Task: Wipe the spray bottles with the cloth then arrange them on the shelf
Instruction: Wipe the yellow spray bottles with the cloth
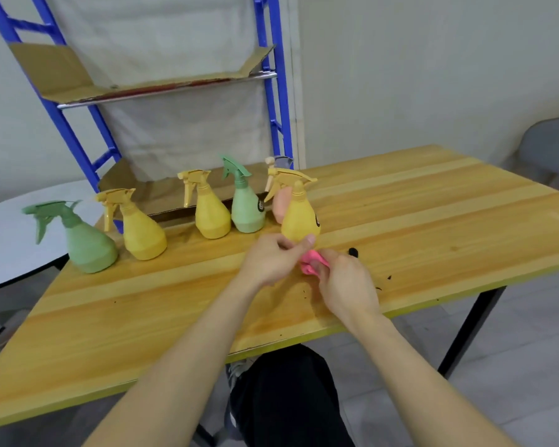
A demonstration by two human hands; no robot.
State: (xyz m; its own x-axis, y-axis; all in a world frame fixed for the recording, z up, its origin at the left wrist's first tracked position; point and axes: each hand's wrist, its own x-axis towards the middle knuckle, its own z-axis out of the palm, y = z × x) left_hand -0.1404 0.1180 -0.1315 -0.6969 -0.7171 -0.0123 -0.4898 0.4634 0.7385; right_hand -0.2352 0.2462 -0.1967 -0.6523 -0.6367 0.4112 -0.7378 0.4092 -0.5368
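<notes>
Standing toward the far edge of the tabletop, six spray bottles are seen in a loose row; a green bottle is nearest the far left corner, a yellow bottle just beside it; a second yellow bottle and a second green bottle are placed mid-edge; a pink bottle is partly hidden behind a third yellow bottle. The base of that third yellow bottle is pinched by the left hand; a pink cloth is bunched in the closed right hand, just under the bottle. A blue shelf, lined with cardboard, is seen beyond the far edge.
</notes>
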